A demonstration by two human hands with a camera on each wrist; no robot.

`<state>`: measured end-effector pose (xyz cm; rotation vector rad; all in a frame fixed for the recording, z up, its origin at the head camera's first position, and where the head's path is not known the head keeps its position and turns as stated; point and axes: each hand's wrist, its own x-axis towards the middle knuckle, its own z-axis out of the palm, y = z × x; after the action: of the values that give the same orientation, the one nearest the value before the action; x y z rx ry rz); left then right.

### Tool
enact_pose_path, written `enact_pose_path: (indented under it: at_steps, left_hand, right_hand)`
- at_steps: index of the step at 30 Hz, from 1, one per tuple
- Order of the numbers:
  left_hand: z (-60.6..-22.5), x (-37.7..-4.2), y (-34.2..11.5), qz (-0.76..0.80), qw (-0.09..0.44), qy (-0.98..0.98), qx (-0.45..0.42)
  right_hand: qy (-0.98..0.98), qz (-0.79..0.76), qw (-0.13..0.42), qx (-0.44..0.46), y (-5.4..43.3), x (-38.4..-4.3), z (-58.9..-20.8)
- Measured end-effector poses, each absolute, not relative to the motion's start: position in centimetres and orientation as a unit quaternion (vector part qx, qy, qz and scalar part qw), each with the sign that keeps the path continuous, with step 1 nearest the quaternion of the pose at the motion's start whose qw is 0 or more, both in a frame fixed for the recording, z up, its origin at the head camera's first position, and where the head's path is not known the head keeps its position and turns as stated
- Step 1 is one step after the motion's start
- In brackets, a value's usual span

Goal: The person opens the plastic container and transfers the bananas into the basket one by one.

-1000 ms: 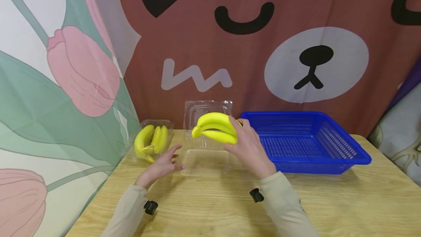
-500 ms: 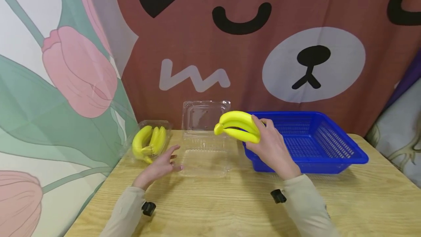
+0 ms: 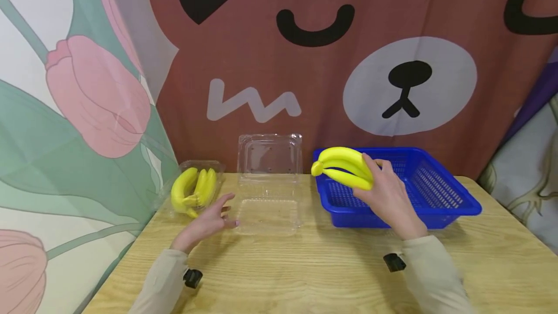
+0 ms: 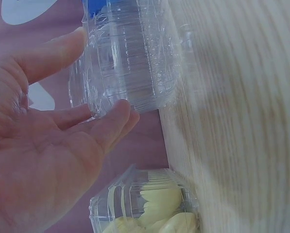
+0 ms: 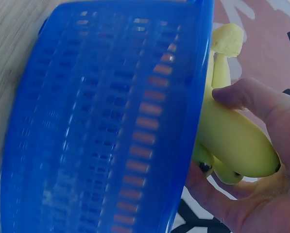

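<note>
My right hand (image 3: 388, 195) grips a bunch of bright yellow bananas (image 3: 342, 167) by its tip end, above the blue plastic basket (image 3: 396, 217). The stem end points left. In the right wrist view, thumb and fingers wrap the bananas (image 5: 237, 141) beside the basket rim (image 5: 203, 97). My left hand (image 3: 207, 224) is spread at the left side of a clear plastic clamshell box (image 3: 268, 217), whose lid stands raised at the back. In the left wrist view, the fingertips (image 4: 119, 109) are right at the wall of that box (image 4: 130, 58).
A second clear box (image 3: 220, 164) at the far left holds more yellow bananas (image 3: 185, 190). All stand on a wooden table (image 3: 305, 270). A brown bear-print curtain (image 3: 322, 96) hangs close behind, and a flower-print cloth (image 3: 96, 178) borders the left side.
My right hand has carried the bananas rightward, from over the clear box to over the blue basket. My left hand has stayed beside the clear box. The head view has shifted slightly.
</note>
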<state>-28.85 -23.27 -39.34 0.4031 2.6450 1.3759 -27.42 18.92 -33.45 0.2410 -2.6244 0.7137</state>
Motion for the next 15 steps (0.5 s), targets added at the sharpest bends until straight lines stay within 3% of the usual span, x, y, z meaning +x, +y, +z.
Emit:
enact_pose_path:
  at_steps: [15]
  left_hand:
    - [-39.2, -28.7, -23.2, 0.459, 0.065, 0.876, 0.135]
  right_hand:
    - [-0.949, 0.225, 0.214, 0.050, 24.5, -26.6, -34.4]
